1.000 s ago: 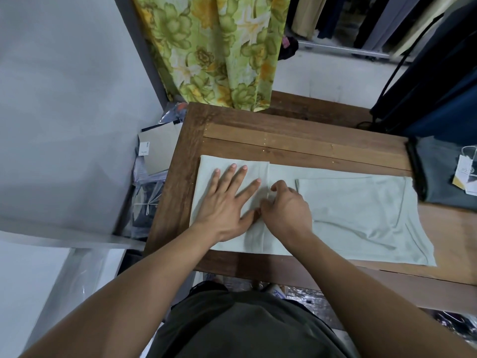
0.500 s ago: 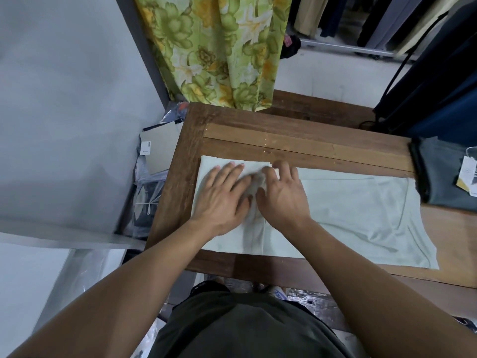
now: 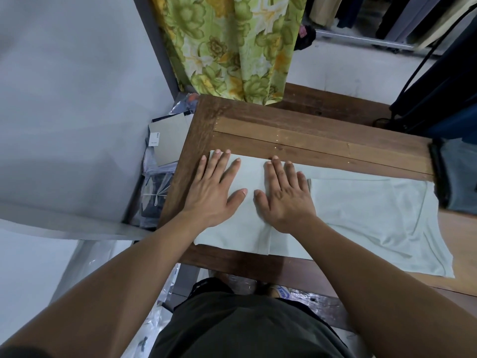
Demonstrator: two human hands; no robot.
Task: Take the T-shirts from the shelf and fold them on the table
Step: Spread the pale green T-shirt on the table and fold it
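A pale mint-green T-shirt [image 3: 361, 210] lies flat across the wooden table [image 3: 296, 130], partly folded, with a folded flap at its left end. My left hand [image 3: 214, 187] rests palm down on that left end, fingers spread. My right hand [image 3: 284, 192] lies flat beside it, a little to the right, pressing the fold. Neither hand grips the cloth. The thumbs are close but apart.
A dark grey folded garment [image 3: 456, 182] with a tag sits at the table's right edge. A green floral cloth [image 3: 232, 47] hangs past the far edge. Bagged items and a card [image 3: 167, 140] lie on the floor left of the table. Dark clothes hang at the right.
My right hand went from a loose fist at the fold to flat and spread. Both hands slid toward the far edge of the shirt and moved slightly apart.
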